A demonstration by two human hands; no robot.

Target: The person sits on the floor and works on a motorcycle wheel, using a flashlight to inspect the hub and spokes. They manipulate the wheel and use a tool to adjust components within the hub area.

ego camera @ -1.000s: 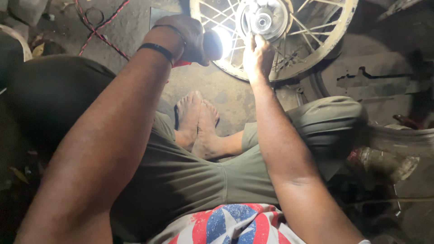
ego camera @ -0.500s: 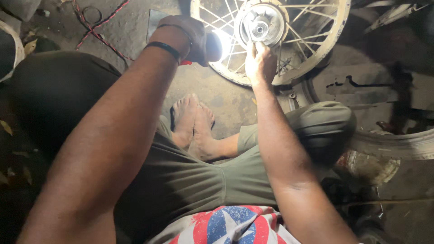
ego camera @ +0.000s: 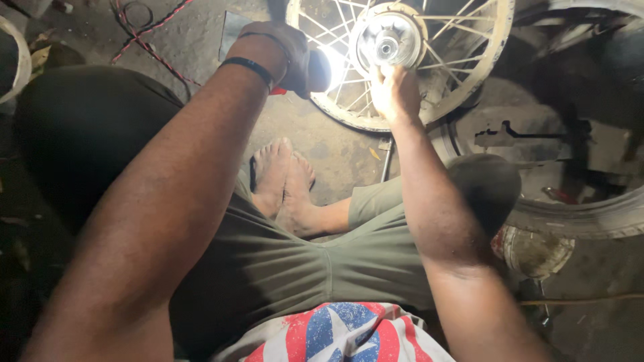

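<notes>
While the person sits cross-legged on the floor (ego camera: 315, 144), the left hand (ego camera: 282, 50) is clenched around a lit torch (ego camera: 322, 69), its beam aimed at the spoked wheel (ego camera: 469, 67) lying flat ahead. The right hand (ego camera: 394, 90) rests on the lower edge of the hub (ego camera: 388, 41), fingers curled against it; whether it grips anything cannot be told. A black band (ego camera: 249, 67) circles the left wrist. Bare feet (ego camera: 282, 177) lie crossed just below the wheel. A tyre (ego camera: 590, 214) lies to the right, and red cable (ego camera: 144, 30) trails at upper left.
</notes>
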